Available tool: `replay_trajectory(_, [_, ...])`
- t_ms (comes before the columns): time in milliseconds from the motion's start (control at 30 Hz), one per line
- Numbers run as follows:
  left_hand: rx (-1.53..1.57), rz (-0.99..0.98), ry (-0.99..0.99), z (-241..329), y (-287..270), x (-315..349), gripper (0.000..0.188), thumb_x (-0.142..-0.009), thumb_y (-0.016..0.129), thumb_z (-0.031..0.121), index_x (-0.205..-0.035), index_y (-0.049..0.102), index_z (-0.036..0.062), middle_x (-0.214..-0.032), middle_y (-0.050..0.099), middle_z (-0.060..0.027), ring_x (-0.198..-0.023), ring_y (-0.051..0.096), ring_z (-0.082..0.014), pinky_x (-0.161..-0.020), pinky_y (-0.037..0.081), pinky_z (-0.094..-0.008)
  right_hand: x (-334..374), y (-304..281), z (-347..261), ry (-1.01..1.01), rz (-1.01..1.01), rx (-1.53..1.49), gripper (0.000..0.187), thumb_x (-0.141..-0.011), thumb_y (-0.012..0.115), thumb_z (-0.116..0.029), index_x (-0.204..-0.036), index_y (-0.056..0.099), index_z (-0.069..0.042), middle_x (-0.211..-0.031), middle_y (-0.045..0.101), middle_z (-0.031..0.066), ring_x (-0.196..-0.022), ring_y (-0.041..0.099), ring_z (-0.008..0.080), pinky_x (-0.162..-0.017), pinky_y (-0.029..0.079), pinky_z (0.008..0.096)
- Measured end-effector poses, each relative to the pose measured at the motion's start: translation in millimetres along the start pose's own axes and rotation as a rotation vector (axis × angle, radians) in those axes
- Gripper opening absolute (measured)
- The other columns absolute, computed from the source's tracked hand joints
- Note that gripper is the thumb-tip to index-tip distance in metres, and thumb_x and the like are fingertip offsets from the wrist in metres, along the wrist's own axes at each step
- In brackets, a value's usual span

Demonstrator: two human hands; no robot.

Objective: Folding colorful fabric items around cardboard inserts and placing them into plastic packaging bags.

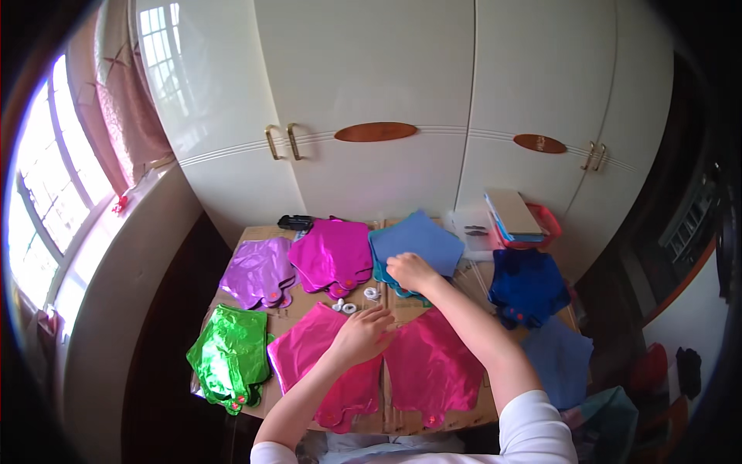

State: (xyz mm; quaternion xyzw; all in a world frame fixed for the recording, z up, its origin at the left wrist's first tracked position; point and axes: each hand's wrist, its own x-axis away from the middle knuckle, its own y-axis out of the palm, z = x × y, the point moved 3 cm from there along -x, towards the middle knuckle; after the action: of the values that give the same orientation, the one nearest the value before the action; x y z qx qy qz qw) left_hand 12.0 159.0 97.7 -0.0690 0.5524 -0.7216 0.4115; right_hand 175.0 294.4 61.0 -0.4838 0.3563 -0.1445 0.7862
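Observation:
My left hand (363, 336) lies over the upper edge of a flat pink foil piece (321, 387), fingers stretched out. A second pink foil piece (433, 371) lies just right of it. Farther off, my right hand (411, 272) rests at the lower left of a stack of blue and teal pieces (425, 236). Its fingers are curled in; whatever they hold is hidden. Between the hands and the magenta stack (332, 251) sit a small white roll (372, 294) and a white ring (349, 308). Several pieces have rounded tabs with a small red or orange mark.
The cardboard-covered table (286, 309) also carries purple (259, 271), green (229, 352), dark blue (529, 286) and grey-blue pieces (558, 363). A black object (294, 223) and a red basket with books (545, 224) stand along the back, before white cabinets (371, 69).

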Motion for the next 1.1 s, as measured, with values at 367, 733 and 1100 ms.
replay_trajectory(367, [0.007,0.037,-0.141,-57.7,10.4,0.5,0.034,-0.080,0.064,0.024,-0.107,0.064,0.0026,-0.111,0.064,-0.0150,-0.113,0.056,-0.0302,-0.095,0.046,-0.0416,16.1,42.0,5.9,0.526,-0.108,-0.366,0.013,-0.076,0.062,-0.019,-0.071,0.067,-0.008,-0.085,0.064,0.0101,-0.079,0.064,0.0319,-0.071,0.052,0.0423])
replay_trajectory(733, [-0.326,0.151,-0.024,-83.3,60.6,-50.8,0.021,-0.072,0.067,0.027,-0.081,0.064,0.0074,-0.088,0.063,-0.0068,-0.094,0.058,-0.0230,-0.074,0.045,-0.0380,11.0,18.8,-0.7,0.379,-0.199,-0.267,0.018,-0.077,0.066,-0.026,-0.076,0.069,-0.009,-0.088,0.065,0.0117,-0.081,0.064,0.0311,-0.074,0.052,0.0420])
replay_trajectory(1100, [-0.229,0.148,0.095,-80.2,91.7,-72.1,0.028,-0.073,0.065,0.027,-0.095,0.064,0.0093,-0.095,0.062,-0.0063,-0.097,0.058,-0.0250,-0.083,0.043,-0.0401,-6.7,5.3,41.8,0.633,-0.125,-0.529,0.015,-0.075,0.062,-0.024,-0.078,0.072,-0.013,-0.078,0.067,0.0136,-0.076,0.065,0.0335,-0.069,0.053,0.0429])
